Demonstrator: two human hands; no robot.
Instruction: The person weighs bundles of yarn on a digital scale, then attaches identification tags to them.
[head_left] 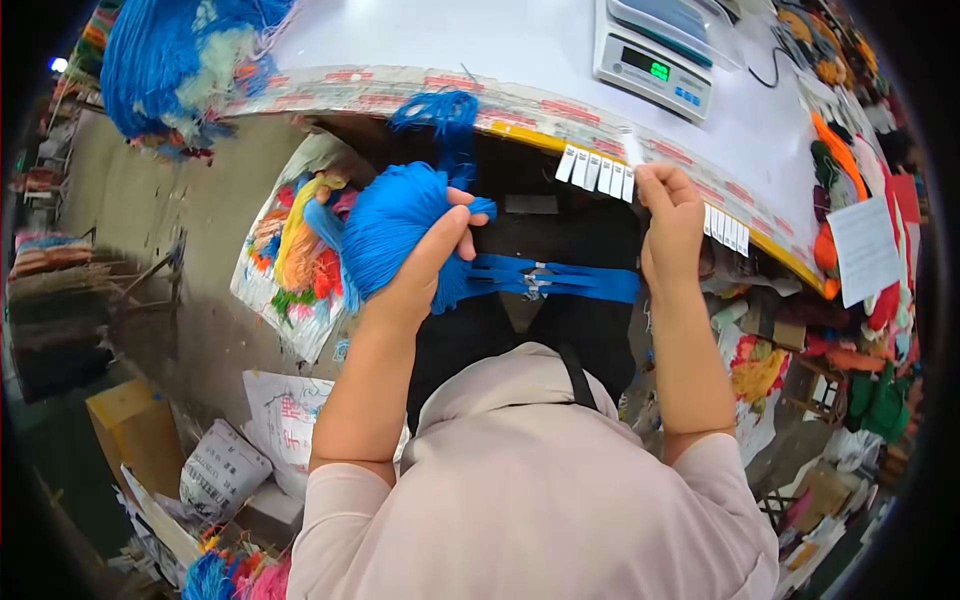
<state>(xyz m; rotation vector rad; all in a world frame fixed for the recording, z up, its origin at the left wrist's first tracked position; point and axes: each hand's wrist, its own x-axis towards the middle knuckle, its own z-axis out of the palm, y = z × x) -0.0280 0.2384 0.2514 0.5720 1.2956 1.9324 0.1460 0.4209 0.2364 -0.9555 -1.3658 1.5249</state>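
A thick bundle of blue yarn (393, 225) is gripped in my left hand (445, 245), its gathered end poking out by the fingers. My right hand (672, 205) pinches a small white label (632, 148) at the table's front edge. Beside it a row of white labels (597, 172) hangs from the yellow edge strip, and more labels (727, 230) hang to the right. Across my lap lie flat blue yarn skeins (550, 278) with a paler band in the middle. Some loose blue yarn (450, 120) hangs over the table edge.
On the white table (480, 45) stand a digital scale (655, 65) and, at the left, a blue yarn heap (160, 60). Multicoloured yarn (305, 240) lies on a sheet to my left. A cardboard box (135, 430) is at the lower left; a paper (868, 250) hangs at the right.
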